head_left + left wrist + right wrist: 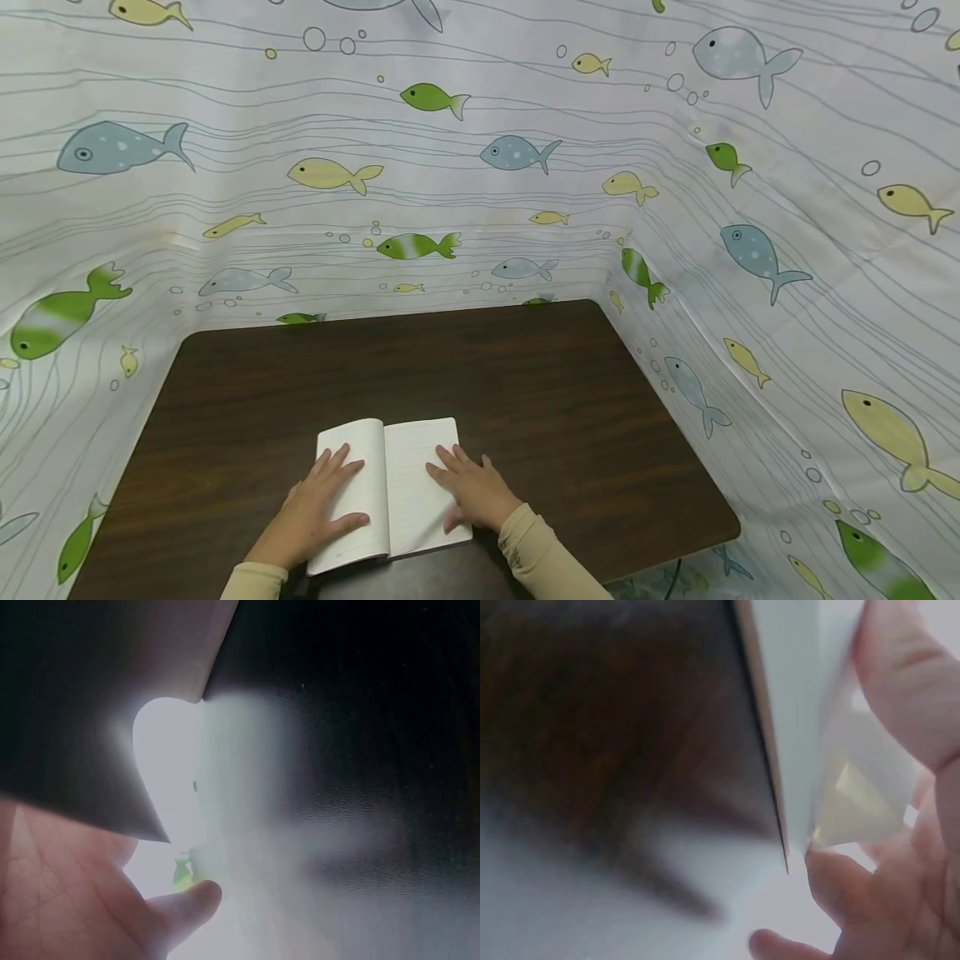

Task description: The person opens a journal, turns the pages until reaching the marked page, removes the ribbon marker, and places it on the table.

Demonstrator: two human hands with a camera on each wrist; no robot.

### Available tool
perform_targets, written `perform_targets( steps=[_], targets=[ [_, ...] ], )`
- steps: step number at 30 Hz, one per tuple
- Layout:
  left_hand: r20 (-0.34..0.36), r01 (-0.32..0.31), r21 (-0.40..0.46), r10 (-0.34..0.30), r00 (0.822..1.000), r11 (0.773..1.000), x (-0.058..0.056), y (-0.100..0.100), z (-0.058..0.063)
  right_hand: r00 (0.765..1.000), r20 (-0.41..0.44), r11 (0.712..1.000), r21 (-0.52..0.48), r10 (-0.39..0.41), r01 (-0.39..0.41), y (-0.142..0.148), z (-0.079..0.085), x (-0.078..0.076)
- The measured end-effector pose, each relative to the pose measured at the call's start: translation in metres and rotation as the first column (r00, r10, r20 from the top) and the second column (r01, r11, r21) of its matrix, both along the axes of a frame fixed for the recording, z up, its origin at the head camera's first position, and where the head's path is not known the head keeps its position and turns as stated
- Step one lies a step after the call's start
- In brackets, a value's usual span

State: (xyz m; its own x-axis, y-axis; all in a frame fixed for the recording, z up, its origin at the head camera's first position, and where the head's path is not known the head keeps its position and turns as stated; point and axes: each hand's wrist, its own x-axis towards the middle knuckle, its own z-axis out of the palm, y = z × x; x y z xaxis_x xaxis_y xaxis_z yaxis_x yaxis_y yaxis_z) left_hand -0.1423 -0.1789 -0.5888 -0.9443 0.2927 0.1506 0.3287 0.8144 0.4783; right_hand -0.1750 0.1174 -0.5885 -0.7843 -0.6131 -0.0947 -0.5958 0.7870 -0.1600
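A notebook (408,492) lies open on the table, its white pages faintly lined. My left hand (311,508) rests on the left page with fingers spread and the thumb pointing toward the middle fold. On the right page, my right hand (476,492) touches the paper near the outer edge, fingers extended and thumb low by the bottom corner. In the right wrist view, the notebook's edge (787,742) stands close beside the fingers of my right hand (900,885). The left wrist view shows part of my left hand (82,892) under a dark, shadowed shape.
The dark wood-grain table (480,367) has rounded corners. Behind it and along both sides hangs a white fish-print sheet (450,200). A thin dark cord (673,579) hangs below the table's front right edge.
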Motion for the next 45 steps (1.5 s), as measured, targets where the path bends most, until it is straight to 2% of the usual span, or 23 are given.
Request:
perform_targets(
  steps=[6, 9, 14, 17, 21, 24, 28, 31, 35, 42, 45],
  targets=[
    [-0.001, 0.004, 0.001, -0.004, 1.000, 1.000, 0.001, -0.001, -0.001, 0.995, -0.096, 0.999, -0.034, -0.019, 0.016, -0.004, -0.006, -0.001],
    [0.001, 0.004, 0.004, -0.004, 1.000, 1.000, 0.002, -0.001, -0.001, 0.994, -0.100, 0.997, -0.066, -0.046, 0.040, -0.004, -0.008, -0.002],
    [-0.010, 0.000, 0.010, 0.000, 1.000, 1.000, 0.004, -0.002, -0.001, 0.991, -0.081, 0.975, -0.205, -0.108, 0.089, -0.004, -0.008, -0.005],
    [-0.033, 0.003, 0.009, -0.003, 0.999, 1.000, 0.005, -0.002, -0.002, 0.992, -0.040, 0.949, -0.297, -0.123, 0.106, -0.003, -0.007, -0.006],
    [-0.056, 0.011, 0.020, -0.010, 0.998, 1.000, 0.006, -0.002, -0.002, 0.990, 0.086, 0.897, -0.420, -0.110, 0.137, -0.001, -0.004, -0.008],
    [-0.056, 0.016, 0.029, -0.015, 0.998, 0.999, 0.006, -0.003, -0.003, 0.978, 0.186, 0.861, -0.476, -0.098, 0.177, 0.000, -0.002, -0.008],
    [-0.050, 0.020, 0.024, -0.019, 0.999, 1.000, 0.005, -0.003, -0.003, 0.956, 0.275, 0.825, -0.515, -0.099, 0.233, -0.001, 0.001, -0.009],
    [-0.047, 0.020, 0.024, -0.019, 0.999, 1.000, 0.005, -0.003, -0.003, 0.944, 0.306, 0.800, -0.531, -0.127, 0.280, -0.003, 0.003, -0.010],
    [-0.051, 0.024, 0.032, -0.022, 0.998, 0.999, 0.005, -0.004, -0.004, 0.941, 0.296, 0.766, -0.564, -0.162, 0.309, -0.004, 0.005, -0.010],
    [-0.043, 0.021, 0.029, -0.020, 0.999, 0.999, 0.005, -0.004, -0.005, 0.927, 0.332, 0.691, -0.630, -0.175, 0.356, -0.005, 0.004, -0.011],
    [-0.050, 0.021, 0.033, -0.019, 0.999, 0.999, 0.006, -0.004, -0.006, 0.919, 0.347, 0.676, -0.634, -0.186, 0.376, -0.005, 0.003, -0.012]
  ],
)
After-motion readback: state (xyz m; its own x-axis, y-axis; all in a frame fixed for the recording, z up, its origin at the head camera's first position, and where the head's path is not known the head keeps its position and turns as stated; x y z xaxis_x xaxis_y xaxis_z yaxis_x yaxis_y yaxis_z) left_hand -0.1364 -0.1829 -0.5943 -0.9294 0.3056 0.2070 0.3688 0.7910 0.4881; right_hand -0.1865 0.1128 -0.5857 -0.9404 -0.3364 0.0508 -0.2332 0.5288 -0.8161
